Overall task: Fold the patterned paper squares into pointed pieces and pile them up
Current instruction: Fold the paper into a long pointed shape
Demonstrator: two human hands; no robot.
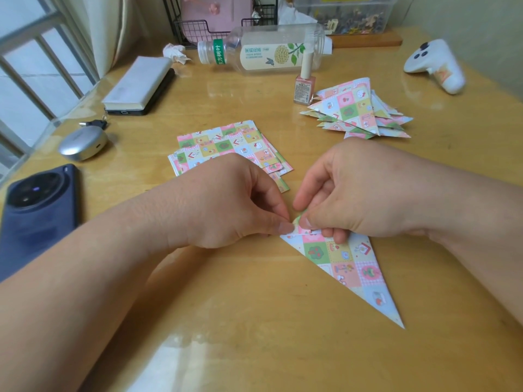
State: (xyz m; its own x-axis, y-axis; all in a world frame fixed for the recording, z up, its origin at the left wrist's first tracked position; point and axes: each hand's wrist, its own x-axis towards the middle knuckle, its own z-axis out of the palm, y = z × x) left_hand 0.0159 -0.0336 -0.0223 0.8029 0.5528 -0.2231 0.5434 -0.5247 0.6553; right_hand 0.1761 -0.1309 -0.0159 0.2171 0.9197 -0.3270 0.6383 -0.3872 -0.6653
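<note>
Both hands work on one pointed paper piece (349,267) that lies on the wooden table (254,321), its long tip pointing toward the person. The left hand (226,202) pinches the top edge of the piece with thumb and finger, and the right hand (348,190) pinches the same edge just beside it, fingers curled on the paper. The stack of flat paper squares (226,145) sits behind the hands, and the pile of folded pieces (359,111) lies farther right, beside a small pink bottle (305,83).
</note>
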